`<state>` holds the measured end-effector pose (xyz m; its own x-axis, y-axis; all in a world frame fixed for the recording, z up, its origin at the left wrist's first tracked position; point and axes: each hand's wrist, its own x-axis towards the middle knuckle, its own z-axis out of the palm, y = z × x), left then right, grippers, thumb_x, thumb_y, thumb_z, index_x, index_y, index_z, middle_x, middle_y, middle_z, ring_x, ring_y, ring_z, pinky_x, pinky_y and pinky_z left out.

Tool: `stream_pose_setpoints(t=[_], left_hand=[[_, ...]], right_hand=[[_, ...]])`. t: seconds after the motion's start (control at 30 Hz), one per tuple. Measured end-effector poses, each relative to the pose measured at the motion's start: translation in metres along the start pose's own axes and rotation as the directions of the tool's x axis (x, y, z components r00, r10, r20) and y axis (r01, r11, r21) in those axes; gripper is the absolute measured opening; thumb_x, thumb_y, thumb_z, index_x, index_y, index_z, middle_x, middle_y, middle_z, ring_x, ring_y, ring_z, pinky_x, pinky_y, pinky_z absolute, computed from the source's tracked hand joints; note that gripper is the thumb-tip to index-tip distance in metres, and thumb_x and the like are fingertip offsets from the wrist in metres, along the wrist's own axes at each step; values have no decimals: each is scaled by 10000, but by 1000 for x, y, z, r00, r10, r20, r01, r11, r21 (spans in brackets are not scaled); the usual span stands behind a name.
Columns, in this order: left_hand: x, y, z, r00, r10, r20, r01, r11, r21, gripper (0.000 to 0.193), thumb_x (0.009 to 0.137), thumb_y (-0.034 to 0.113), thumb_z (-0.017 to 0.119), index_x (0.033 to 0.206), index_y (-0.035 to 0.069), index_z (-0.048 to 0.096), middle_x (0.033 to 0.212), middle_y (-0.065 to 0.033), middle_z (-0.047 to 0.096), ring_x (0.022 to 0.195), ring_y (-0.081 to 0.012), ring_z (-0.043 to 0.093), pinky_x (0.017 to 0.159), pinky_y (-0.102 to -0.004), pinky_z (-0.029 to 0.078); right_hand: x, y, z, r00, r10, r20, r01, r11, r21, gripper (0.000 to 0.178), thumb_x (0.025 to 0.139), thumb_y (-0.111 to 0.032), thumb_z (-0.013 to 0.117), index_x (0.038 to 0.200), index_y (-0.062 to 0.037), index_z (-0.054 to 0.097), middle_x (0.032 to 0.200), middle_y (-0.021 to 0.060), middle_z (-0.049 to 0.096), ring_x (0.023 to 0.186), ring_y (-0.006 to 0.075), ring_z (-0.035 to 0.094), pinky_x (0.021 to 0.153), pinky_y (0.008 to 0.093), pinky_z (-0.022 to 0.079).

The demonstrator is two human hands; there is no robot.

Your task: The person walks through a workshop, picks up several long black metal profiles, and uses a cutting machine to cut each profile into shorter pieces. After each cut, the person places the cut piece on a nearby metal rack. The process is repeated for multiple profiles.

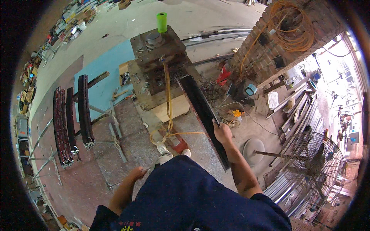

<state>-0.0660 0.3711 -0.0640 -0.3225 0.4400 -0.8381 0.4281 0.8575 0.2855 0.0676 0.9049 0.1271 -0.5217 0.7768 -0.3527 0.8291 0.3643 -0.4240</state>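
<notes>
The right hand's (222, 134) fingers are closed round the edge of a long dark bar (200, 111), slanting from the centre of the frame toward the lower right of centre. The left hand (137, 173) hangs at lower left of centre; I cannot tell how its fingers stand. Beyond the bar's upper end, a yellow hose (168, 88) hangs at upper centre, below a green container (162, 23). More dark bars (61, 127) lie at left; a fan (308, 169) stands lower right.

Pale floor (111, 34), brick pillar (259, 57), bright daylight at right.
</notes>
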Motion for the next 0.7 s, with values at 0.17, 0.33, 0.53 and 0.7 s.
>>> stream_pose_setpoints(t=[0.17, 0.33, 0.53, 0.7], left_hand=[[-3, -42, 10, 993, -112, 37, 118, 949, -293, 429, 915, 408, 488, 885, -1, 616, 862, -222, 621, 825, -354, 598, 728, -433, 472], [7, -33, -15, 973, 70, -220, -162, 885, -436, 394, 917, 384, 511, 893, 3, 608, 858, -186, 633, 815, -284, 613, 747, -405, 465], [31, -13, -53, 954, 58, -295, -233, 763, -603, 392, 906, 371, 556, 1037, 4, 602, 959, -188, 651, 898, -249, 626, 795, -361, 467], [66, -45, -96, 975, 84, -203, -178, 843, -507, 402, 910, 356, 550, 1096, 3, 598, 1019, -199, 650, 967, -260, 625, 848, -357, 468]], right_hand=[[5, -15, 1, 999, 34, 5, -34, 997, -70, 620, 893, -590, 398, 880, -24, 650, 867, 267, 629, 881, 426, 601, 767, 488, 469], [0, -39, -4, 995, 90, -44, -95, 985, -142, 567, 894, -572, 415, 927, -61, 660, 918, 227, 649, 903, 413, 608, 780, 489, 480], [5, -77, -12, 987, 161, -14, -161, 968, -191, 561, 894, -573, 413, 906, -68, 658, 919, 213, 651, 916, 393, 611, 784, 482, 474], [3, -82, -12, 979, 206, 5, -201, 960, -194, 585, 898, -584, 398, 988, -63, 650, 970, 229, 639, 943, 409, 597, 824, 480, 463]])
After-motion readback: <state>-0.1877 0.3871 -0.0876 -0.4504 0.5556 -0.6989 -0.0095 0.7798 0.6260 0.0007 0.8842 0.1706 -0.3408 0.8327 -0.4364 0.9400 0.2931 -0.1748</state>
